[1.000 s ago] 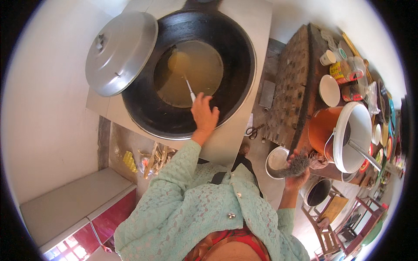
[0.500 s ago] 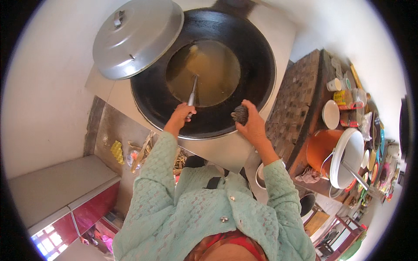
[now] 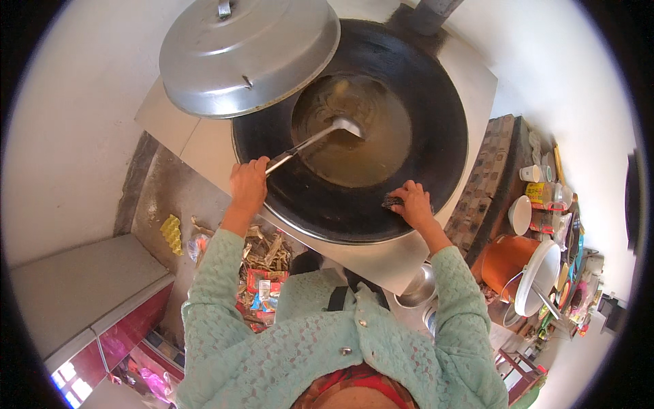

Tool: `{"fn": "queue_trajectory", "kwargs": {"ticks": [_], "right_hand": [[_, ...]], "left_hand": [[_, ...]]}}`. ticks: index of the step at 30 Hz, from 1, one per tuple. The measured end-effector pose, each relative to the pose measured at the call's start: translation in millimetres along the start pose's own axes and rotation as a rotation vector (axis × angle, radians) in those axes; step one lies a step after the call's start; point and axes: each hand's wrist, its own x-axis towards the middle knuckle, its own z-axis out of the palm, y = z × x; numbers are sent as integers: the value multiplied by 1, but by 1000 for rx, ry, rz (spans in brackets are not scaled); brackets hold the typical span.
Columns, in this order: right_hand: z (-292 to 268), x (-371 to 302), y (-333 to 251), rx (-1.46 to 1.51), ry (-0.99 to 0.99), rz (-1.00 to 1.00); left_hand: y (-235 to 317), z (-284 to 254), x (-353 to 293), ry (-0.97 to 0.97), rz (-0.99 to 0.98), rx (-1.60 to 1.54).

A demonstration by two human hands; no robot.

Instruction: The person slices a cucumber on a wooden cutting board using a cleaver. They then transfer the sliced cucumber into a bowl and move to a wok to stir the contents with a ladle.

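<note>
A large black wok [image 3: 436,109] is set into a pale tiled stove top [image 3: 477,82], with murky yellowish water [image 3: 368,153] pooled in its bottom. My left hand [image 3: 249,183] is closed round the handle of a metal wok spatula [image 3: 347,125], whose blade is at the water's surface near the middle. My right hand [image 3: 413,204] presses a dark grey scouring pad [image 3: 391,200] against the wok's near right wall, above the water line; the fingers partly cover the pad. A big domed metal lid [image 3: 252,51] overlaps the wok's far left rim.
To the right, a tiled ledge [image 3: 477,198] adjoins a counter with bowls, jars and an orange bucket [image 3: 507,267] with a white rim. A metal basin [image 3: 417,286] stands below the stove's front edge. Dry husks [image 3: 269,252] and wrappers lie on the floor, left of my legs.
My left hand has moved left, swinging the spatula so its blade is lifted into view. My right hand has lowered the scouring pad onto the wok wall. The whole view has shifted slightly.
</note>
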Motion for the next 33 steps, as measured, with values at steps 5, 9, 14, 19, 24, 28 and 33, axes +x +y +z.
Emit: {"fn": "queue_trajectory", "kwargs": {"ticks": [5, 9, 14, 19, 24, 28, 33], "right_hand": [[-1, 46, 2, -209, -75, -59], [30, 91, 22, -323, -27, -92], [42, 156, 32, -271, 41, 67], [67, 229, 33, -63, 157, 272], [57, 297, -3, 219, 176, 402], [73, 353, -38, 262, 211, 356], [80, 358, -114, 140, -170, 209]], "left_hand": [[-4, 11, 1, 95, -42, -112], [-5, 23, -1, 195, -97, -160], [-9, 27, 4, 222, -237, -158], [-11, 35, 8, 267, -332, -149], [-11, 35, 5, 257, -358, -221], [-9, 33, 7, 274, -365, -243], [-10, 33, 5, 287, -344, -242]]}}
